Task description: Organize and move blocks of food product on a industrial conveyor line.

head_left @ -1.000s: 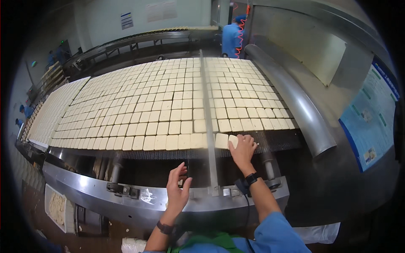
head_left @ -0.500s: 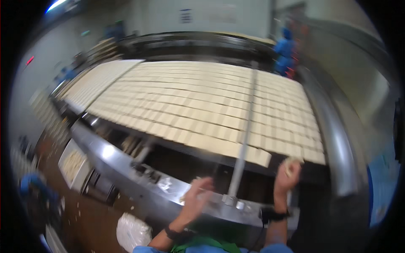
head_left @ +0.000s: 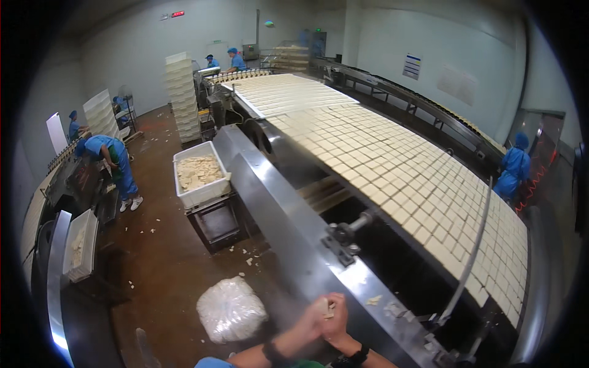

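plastic bag (head_left: 232, 313), stacked white crates (head_left: 182, 101), wall notice (head_left: 411, 66)

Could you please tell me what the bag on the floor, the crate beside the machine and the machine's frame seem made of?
Bag: probably thin, glossy plastic film, from its wrinkled shine. Crate: likely smooth white plastic, from its opaque walls. Frame: apparently polished metal, perhaps steel, from its grey glare.

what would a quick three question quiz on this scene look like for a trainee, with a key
1. True or false: the central white tub is empty.
2. Where does the filled plastic bag lie? a) in that tub b) on the floor c) on the conveyor
3. What is held between the left hand and right hand?

Key: 1. False, it holds pale scraps. 2. b. 3. Some pale pieces.
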{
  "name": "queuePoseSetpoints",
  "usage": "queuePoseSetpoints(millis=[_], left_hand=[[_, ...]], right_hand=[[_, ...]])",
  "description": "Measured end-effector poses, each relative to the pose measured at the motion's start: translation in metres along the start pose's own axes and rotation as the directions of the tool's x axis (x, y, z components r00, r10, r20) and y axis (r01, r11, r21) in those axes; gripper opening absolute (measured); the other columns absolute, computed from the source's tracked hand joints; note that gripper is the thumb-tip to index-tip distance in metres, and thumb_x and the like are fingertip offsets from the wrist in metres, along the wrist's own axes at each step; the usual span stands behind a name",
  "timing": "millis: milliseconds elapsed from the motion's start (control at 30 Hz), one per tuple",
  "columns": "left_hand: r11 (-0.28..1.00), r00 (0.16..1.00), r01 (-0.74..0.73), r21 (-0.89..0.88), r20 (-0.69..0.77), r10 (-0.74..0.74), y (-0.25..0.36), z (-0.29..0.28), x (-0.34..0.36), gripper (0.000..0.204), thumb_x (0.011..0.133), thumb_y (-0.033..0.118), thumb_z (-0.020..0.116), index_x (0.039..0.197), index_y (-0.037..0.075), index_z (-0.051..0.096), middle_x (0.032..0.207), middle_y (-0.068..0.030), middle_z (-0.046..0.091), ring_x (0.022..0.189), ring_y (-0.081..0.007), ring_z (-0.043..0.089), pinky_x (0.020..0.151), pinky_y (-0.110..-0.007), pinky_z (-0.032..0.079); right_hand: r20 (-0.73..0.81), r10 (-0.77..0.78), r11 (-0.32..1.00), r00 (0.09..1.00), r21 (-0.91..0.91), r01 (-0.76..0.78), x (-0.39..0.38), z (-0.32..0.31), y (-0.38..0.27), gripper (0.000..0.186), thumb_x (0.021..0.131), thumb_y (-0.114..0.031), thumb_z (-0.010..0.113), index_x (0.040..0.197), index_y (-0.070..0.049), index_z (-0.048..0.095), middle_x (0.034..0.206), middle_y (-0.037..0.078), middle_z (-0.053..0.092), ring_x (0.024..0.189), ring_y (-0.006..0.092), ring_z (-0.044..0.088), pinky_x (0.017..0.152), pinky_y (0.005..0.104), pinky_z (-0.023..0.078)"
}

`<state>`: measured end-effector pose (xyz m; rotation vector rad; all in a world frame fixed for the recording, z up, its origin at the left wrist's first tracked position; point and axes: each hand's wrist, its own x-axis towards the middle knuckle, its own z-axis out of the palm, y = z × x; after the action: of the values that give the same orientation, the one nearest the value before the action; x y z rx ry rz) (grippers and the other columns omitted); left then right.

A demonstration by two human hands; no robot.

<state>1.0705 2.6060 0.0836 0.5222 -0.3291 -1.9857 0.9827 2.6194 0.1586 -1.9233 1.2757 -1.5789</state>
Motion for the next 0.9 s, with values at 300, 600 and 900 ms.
queuePoseSetpoints(millis=[300,600,900], left_hand=[[0.816,0.965,-0.261,-0.516,-0.143,0.218,0.289,-0.225,-0.218,0.04,0.11,0.033,0.043,0.137,0.006,0.054,0.133,-0.0107,0.061,0.124,-0.0251,0.06,0.108,-0.042,0.05],[0.813,0.687,-0.58,0.053,-0.505,0.523,0.485,-0.318,-0.353,0.061,0.11,0.052,0.027,0.147,0.006,0.042,0.149,-0.0132,0.049,0.137,-0.0289,0.048,0.118,-0.046,0.039],[0.958,0.898,-0.278,0.063,-0.336,0.283,0.68,-0.335,-0.287,0.073,0.106,0.065,0.024,0.16,0.016,0.026,0.157,-0.0099,0.041,0.146,-0.0305,0.037,0.122,-0.048,0.028]], right_hand=[[0.341,0.013,0.908,0.94,0.389,-0.153,-0.054,0.413,-0.143,0.026,0.091,-0.015,0.065,0.115,-0.006,0.065,0.116,0.012,0.067,0.111,0.0313,0.061,0.103,0.0407,0.046],[0.545,-0.195,0.888,0.816,0.45,-0.089,-0.094,0.645,-0.227,0.026,0.097,-0.022,0.062,0.118,-0.007,0.065,0.118,0.014,0.069,0.114,0.0283,0.066,0.097,0.0367,0.052],[0.351,0.267,0.744,0.898,0.517,-0.424,0.063,0.804,-0.245,0.018,0.102,-0.018,0.058,0.11,-0.006,0.067,0.091,0.007,0.07,0.083,0.0157,0.067,0.075,0.0326,0.054]])
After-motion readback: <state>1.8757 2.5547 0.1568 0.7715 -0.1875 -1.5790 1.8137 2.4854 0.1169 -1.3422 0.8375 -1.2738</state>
